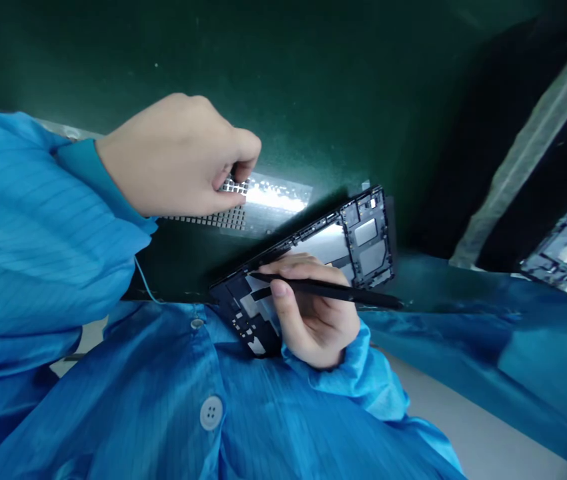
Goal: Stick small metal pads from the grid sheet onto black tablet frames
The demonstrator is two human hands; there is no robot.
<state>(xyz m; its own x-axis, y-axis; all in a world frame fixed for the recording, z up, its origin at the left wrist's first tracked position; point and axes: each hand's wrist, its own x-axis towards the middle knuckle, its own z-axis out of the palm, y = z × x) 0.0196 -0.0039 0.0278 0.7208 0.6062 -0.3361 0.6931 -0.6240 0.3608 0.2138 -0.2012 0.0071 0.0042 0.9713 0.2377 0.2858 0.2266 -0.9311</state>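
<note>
My left hand point(178, 153) is bent over a clear sheet point(278, 200) that carries rows of small grey square pads point(228, 219). Its thumb and forefinger are drawn together at the pads, and whatever lies between them is too small to make out. In my right hand point(318, 307) is a pair of slim black tweezers point(333, 289), tip pointing left. That tip is at the inside of an opened black tablet housing point(371, 257), which lies aslant at the table's front edge. My right hand covers the middle of the housing.
The green table top point(313, 87) stretches away behind the sheet. On the right is a dark block with a grey strip point(518, 160) along it. Another opened device point(563, 257) sits at the far right edge, beside blue cloth point(548, 353).
</note>
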